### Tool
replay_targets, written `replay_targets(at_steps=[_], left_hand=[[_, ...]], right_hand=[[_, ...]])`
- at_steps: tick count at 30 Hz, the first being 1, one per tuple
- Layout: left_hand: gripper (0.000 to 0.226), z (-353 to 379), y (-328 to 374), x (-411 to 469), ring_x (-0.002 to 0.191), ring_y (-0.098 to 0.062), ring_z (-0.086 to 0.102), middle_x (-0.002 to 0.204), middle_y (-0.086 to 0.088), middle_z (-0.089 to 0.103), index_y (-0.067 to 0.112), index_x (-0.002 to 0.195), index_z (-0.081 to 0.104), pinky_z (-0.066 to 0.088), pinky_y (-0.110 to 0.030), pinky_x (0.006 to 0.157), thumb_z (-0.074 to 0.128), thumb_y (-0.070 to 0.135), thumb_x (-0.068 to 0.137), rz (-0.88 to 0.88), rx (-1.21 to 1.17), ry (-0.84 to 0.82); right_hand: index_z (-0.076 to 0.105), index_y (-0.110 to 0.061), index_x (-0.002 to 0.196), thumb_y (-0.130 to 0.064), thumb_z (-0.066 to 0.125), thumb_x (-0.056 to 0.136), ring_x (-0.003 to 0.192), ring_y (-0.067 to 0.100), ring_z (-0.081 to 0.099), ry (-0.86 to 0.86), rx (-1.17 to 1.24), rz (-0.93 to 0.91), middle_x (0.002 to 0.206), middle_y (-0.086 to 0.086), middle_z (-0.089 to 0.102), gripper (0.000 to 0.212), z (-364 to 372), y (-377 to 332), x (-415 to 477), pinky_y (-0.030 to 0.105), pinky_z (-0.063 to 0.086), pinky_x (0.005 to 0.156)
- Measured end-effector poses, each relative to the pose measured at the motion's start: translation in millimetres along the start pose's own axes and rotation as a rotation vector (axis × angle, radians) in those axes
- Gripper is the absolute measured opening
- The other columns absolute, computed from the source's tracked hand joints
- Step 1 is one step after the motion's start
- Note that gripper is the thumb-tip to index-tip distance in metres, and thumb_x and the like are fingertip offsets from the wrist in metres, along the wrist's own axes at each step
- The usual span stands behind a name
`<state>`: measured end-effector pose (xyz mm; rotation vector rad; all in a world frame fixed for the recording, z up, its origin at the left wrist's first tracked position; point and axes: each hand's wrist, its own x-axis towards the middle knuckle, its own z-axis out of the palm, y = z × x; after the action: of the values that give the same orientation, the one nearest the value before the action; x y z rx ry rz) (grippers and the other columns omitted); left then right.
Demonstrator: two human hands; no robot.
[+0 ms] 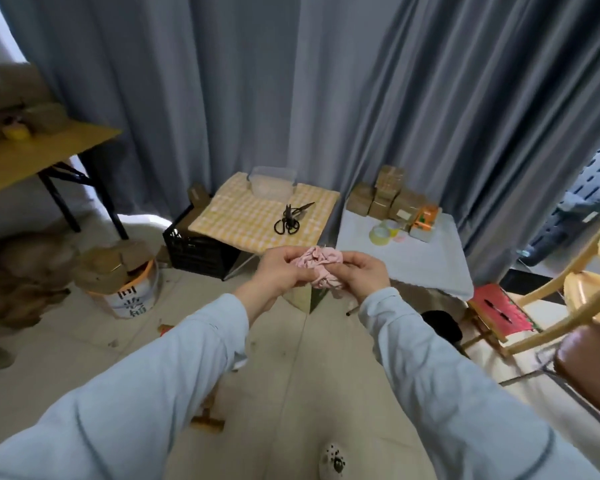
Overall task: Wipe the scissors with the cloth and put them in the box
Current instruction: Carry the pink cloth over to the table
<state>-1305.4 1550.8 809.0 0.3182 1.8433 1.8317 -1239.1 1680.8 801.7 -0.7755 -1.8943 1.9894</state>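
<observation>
Presently: pink cloth bunched between both hands

Both hands meet out in front of the person, with pale blue sleeves [194, 358] running back from them. The left hand [278, 268] curls its fingers and thumb round the left side of a crumpled pink cloth [321, 263]. The right hand [361, 275] pinches the right and lower side of the same bundle, thumb on top. Each hand is thus closed on the cloth, which sits squeezed between the two grips, held in the air. Whether anything lies wrapped inside the folds cannot be told.

Beyond the grip, further from the person and slightly left, dark scissors [290, 218] lie flat on a yellow checked cover [243, 220]. Their handles are toward the hands and their blades point away to the right. They are well apart from both hands and touched by neither. Past the scissors, at the far edge of the same cover, stands a clear plastic box [272, 185], close to the grey curtain [222, 98]. The scissors are outside it.

Left of the grip, under the cover's left edge, a black crate [194, 247] shows. Right of the grip and beyond it stands a white-topped table [413, 258] carrying brown cardboard packets [385, 199] and rolls of tape [381, 233]. Far left of the left hand, a white bucket [129, 292] stuffed with cardboard stands on the floor. Off to the right of the right hand, a wooden chair [568, 306] curves through the edge of view.
</observation>
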Motion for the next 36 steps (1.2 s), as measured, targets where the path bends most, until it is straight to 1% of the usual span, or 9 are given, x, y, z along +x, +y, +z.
replay_targets(at_steps=[2, 7, 13, 17, 20, 25, 28, 31, 36], left_hand=[[0.046, 6.2, 7.8, 43.9, 0.075, -0.013, 0.063, 0.094, -0.008, 0.066, -0.002, 0.115, 0.062, 0.056, -0.021, 0.069, 0.07, -0.016, 0.071, -0.007, -0.009, 0.069], [0.041, 14.4, 26.0, 134.5, 0.075, -0.016, 0.064, 0.085, -0.002, 0.067, -0.002, 0.109, 0.064, 0.057, -0.028, 0.075, 0.07, -0.016, 0.071, -0.048, -0.009, 0.186], [0.041, 4.9, 40.4, 222.6, 0.079, -0.021, 0.064, 0.091, -0.009, 0.067, -0.002, 0.11, 0.064, 0.057, -0.028, 0.073, 0.07, -0.014, 0.072, -0.09, -0.026, 0.272], [0.044, -12.8, 42.0, 290.6, 0.076, -0.018, 0.065, 0.097, -0.014, 0.067, -0.002, 0.116, 0.062, 0.058, -0.02, 0.064, 0.069, -0.014, 0.074, -0.119, -0.03, 0.253], [0.048, -29.8, 42.3, 337.2, 0.079, -0.018, 0.065, 0.103, -0.015, 0.065, -0.001, 0.122, 0.059, 0.058, -0.02, 0.063, 0.068, -0.013, 0.076, -0.123, -0.016, 0.214], [0.045, -84.6, 44.9, 445.8, 0.09, -0.022, 0.062, 0.112, -0.014, 0.064, 0.003, 0.124, 0.059, 0.054, -0.019, 0.06, 0.07, 0.0, 0.081, -0.152, 0.098, 0.169], [0.044, -118.3, 46.9, 500.7, 0.095, -0.025, 0.059, 0.109, -0.012, 0.065, 0.004, 0.121, 0.063, 0.049, -0.032, 0.075, 0.074, 0.003, 0.078, -0.236, 0.163, 0.164], [0.045, -148.3, 48.2, 551.1, 0.099, -0.027, 0.062, 0.11, -0.015, 0.066, 0.002, 0.118, 0.064, 0.052, -0.035, 0.083, 0.075, -0.001, 0.074, -0.273, 0.162, 0.151], [0.033, -171.6, 43.2, 616.1, 0.102, -0.031, 0.064, 0.111, -0.014, 0.065, 0.01, 0.108, 0.065, 0.056, -0.041, 0.085, 0.069, -0.005, 0.079, -0.366, 0.096, 0.122]], right_hand=[[0.067, -0.003, 0.086, 0.007, 0.068, 0.075, 0.049, 0.013, 0.06, -0.049, -0.033, 0.01, 0.079, 0.017, 0.068, 0.015, -2.2, -10.6, 50.4, 0.019, 0.047, 0.043], [0.068, -0.009, 0.08, 0.005, 0.071, 0.071, 0.082, 0.031, 0.068, -0.136, -0.052, 0.043, 0.087, 0.017, 0.071, 0.017, -1.8, -29.5, 158.8, 0.044, 0.056, 0.081], [0.067, -0.002, 0.095, 0.003, 0.066, 0.079, 0.061, 0.01, 0.064, -0.256, -0.061, 0.05, 0.085, 0.011, 0.068, 0.017, 12.8, -43.6, 250.1, 0.016, 0.054, 0.055], [0.069, -0.005, 0.095, -0.002, 0.066, 0.081, 0.079, 0.023, 0.067, -0.263, -0.08, 0.076, 0.095, 0.014, 0.07, 0.015, 34.9, -38.7, 317.6, 0.033, 0.057, 0.076], [0.067, -0.018, 0.081, -0.007, 0.066, 0.082, 0.087, 0.028, 0.067, -0.286, -0.086, 0.118, 0.098, 0.016, 0.069, 0.011, 52.1, -38.5, 362.7, 0.039, 0.057, 0.077], [0.063, -0.029, 0.098, -0.015, 0.072, 0.078, 0.098, 0.031, 0.064, -0.231, -0.087, 0.119, 0.109, 0.015, 0.064, 0.026, 110.4, -33.1, 465.8, 0.049, 0.054, 0.084], [0.064, -0.022, 0.091, -0.012, 0.066, 0.084, 0.084, 0.024, 0.065, -0.202, -0.084, 0.181, 0.088, 0.006, 0.067, 0.012, 145.8, -34.7, 511.5, 0.041, 0.055, 0.082], [0.062, -0.007, 0.103, -0.004, 0.062, 0.086, 0.068, 0.016, 0.062, -0.194, 0.066, 0.334, 0.076, 0.004, 0.064, 0.017, 172.7, -37.2, 550.9, 0.026, 0.056, 0.063], [0.059, -0.001, 0.113, 0.014, 0.055, 0.083, 0.074, 0.02, 0.063, -0.235, 0.105, 0.406, 0.083, 0.009, 0.064, 0.034, 199.9, -26.7, 611.3, 0.034, 0.057, 0.072]])
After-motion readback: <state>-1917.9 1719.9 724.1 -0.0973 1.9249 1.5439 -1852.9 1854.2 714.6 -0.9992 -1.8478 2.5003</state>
